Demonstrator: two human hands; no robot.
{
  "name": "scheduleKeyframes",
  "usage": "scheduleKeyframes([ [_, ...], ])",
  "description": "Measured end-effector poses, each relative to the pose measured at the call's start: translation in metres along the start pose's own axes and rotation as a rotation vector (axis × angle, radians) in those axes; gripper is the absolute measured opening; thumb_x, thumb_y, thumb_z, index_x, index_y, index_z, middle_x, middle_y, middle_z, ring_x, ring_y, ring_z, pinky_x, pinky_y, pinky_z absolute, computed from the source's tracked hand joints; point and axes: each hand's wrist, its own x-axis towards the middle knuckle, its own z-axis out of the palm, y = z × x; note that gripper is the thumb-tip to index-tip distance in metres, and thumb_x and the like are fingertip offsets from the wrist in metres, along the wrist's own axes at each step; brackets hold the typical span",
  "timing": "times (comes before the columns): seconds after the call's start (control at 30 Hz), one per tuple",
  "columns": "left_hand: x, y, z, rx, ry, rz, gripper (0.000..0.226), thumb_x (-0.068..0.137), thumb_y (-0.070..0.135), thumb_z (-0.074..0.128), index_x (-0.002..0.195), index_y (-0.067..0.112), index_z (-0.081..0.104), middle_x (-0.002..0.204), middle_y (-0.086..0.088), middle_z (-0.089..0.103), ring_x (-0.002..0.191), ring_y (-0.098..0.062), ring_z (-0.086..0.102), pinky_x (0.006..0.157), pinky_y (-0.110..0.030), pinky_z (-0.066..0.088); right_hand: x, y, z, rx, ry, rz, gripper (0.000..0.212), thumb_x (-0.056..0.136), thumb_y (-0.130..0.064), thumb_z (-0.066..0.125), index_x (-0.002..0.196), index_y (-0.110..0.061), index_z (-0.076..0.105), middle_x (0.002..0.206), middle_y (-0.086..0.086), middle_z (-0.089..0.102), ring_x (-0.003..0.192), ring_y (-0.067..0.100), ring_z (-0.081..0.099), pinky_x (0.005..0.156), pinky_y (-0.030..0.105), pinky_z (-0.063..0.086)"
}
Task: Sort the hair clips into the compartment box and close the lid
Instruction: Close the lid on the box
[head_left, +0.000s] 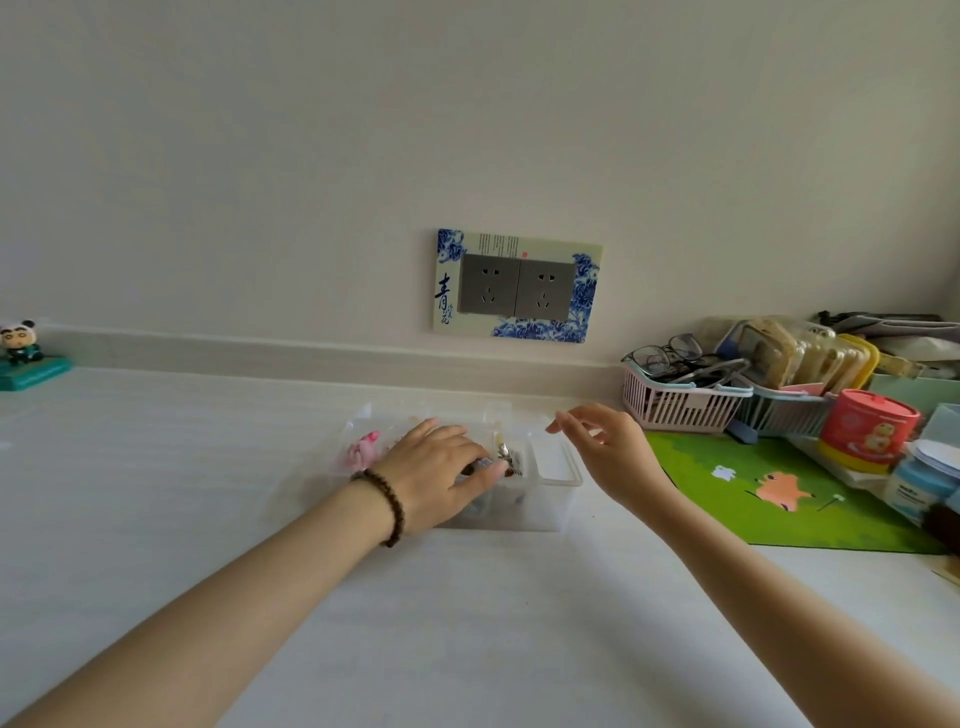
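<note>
- Clear plastic compartment box (558, 470) sits on the white worktop (467, 623), near the back wall, roughly centred under a double wall socket (517, 287) with a blue-and-white flowered surround.
- Left hand (441, 467) reaches into the box from the near side, palm down, a dark bead bracelet (387, 501) on the wrist.
- Its fingers (483, 475) are curled down into a middle compartment, pinched on something small and pale — too blurred to say what it is.
- Just right of those fingertips, a metallic hair clip (506, 457) with a brown bit lies in the next compartment; whether the hand touches it I cannot tell.
- A pink hair clip (363, 449) — soft, fabric-looking — rests at the left end of the box, just beyond the left wrist.
- The far-right compartment looks bare of clips.
- The box's lid cannot be made out clearly; clear plastic shows behind the box, but its edges blur into the worktop.
- Right hand (605, 447) hovers above the box's right end, fingers spread and loosely bent, holding nothing.
- To the right, a green mat (779, 499) with a cartoon print lies flat on the worktop.
- Behind the mat: a pink slatted basket (680, 408) holding spectacles, and a red-and-yellow tub (865, 428).
- Far left, a small panda-hooded figurine (21, 345) on a teal base stands against the wall.
</note>
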Motion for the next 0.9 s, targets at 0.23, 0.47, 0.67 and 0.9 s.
scheduleKeyframes([
  [0.23, -0.023, -0.043, -0.018, -0.074, 0.233, -0.047, 0.072, 0.087, 0.065, 0.007, 0.134, 0.024, 0.043, 0.141, 0.007, 0.045, 0.134, -0.008, 0.031, 0.109, -0.020, 0.012, 0.012, 0.014, 0.009, 0.156, -0.002, 0.161, 0.036, 0.085, -0.049, 0.056, 0.112, -0.025, 0.058, 0.126, -0.002, 0.054, 0.115, 0.014, 0.051, 0.087, 0.028, 0.040],
  [0.47, -0.013, -0.069, -0.015, -0.867, 0.246, -0.623, 0.068, 0.090, 0.058, 0.022, 0.142, 0.015, 0.026, 0.111, 0.005, 0.052, 0.080, 0.010, 0.059, 0.057, -0.014, 0.047, 0.028, 0.020, 0.031, 0.554, -0.191, 0.554, 0.083, 0.074, -0.060, 0.061, 0.139, -0.017, 0.033, 0.146, 0.011, 0.036, 0.126, 0.024, 0.042, 0.105, 0.040, 0.034],
  [0.67, -0.004, -0.084, -0.011, -1.300, 0.323, -0.753, 0.064, 0.090, 0.059, 0.031, 0.140, 0.019, 0.029, 0.135, 0.002, 0.051, 0.074, 0.012, 0.062, 0.043, -0.012, 0.045, 0.038, 0.019, 0.035, 0.716, -0.148, 0.536, 0.069, 0.084, -0.055, 0.052, 0.138, -0.017, 0.033, 0.144, 0.010, 0.042, 0.129, 0.026, 0.044, 0.108, 0.046, 0.035],
  [0.9, -0.003, -0.080, -0.033, -1.279, 0.507, -0.563, 0.055, 0.090, 0.056, 0.032, 0.133, 0.022, 0.040, 0.130, -0.006, 0.051, 0.115, -0.019, 0.049, 0.100, -0.037, 0.031, 0.036, -0.010, 0.013, 0.623, -0.028, 0.275, 0.065, 0.076, -0.063, 0.046, 0.124, -0.019, 0.047, 0.126, 0.006, 0.058, 0.111, 0.016, 0.055, 0.095, 0.034, 0.040],
])
